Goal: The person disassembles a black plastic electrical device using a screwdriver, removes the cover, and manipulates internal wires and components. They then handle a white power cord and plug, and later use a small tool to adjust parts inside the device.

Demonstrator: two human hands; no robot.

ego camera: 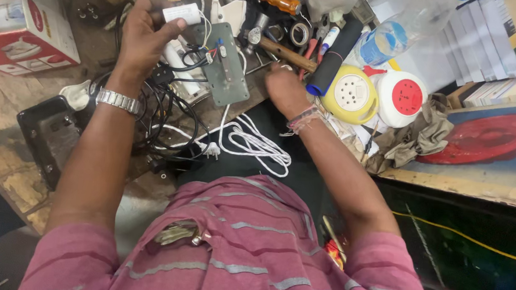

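Observation:
My left hand (144, 34) is raised over the cluttered workbench, gripping a small white rectangular part (181, 13) with black wires trailing down from it. A metal watch (118, 100) sits on that wrist. Beside it lies a grey-green metal plate (226, 66) with small components on it. My right hand (284, 89) reaches down into the tools on the bench next to a wooden-handled hammer (285, 54); its fingers are hidden, so what it holds is unclear. A coiled white cord (256, 146) lies in front of me.
A yellow round socket reel (352, 93) and a white-and-red one (401, 97) sit to the right beside a crumpled cloth (418, 136). A red-and-white box (26, 33) and a black casing (51, 132) are on the left. An orange-handled screwdriver (279, 1) lies at the back.

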